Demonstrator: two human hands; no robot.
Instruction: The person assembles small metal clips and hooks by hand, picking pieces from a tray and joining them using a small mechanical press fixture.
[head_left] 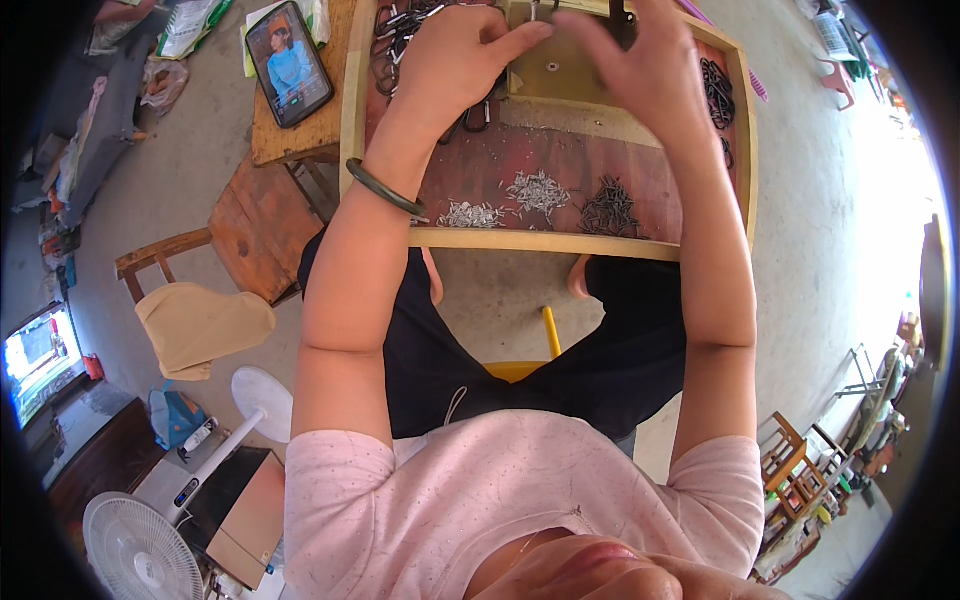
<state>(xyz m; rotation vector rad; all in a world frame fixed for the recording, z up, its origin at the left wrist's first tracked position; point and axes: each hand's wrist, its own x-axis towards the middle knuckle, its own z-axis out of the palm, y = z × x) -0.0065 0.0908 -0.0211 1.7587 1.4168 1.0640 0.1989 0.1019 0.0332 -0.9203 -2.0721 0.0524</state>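
Note:
Over the far left of a wood-rimmed tray is my left hand, its fingers curled and its thumb reaching to a small metal pin on a yellowish metal block. What the curled fingers hold, if anything, is hidden. My right hand is blurred at the block's right side, beside a dark upright part; its fingertips run past the top edge. Black carabiner-like clips lie around my left hand, and more dark clips are right of my right wrist. Nearer me lie silver pins and dark pins.
A phone showing a video rests on a wooden stand left of the tray. A wooden chair and a white fan are at the left. My knees are under the tray. Folded chairs stand at the lower right.

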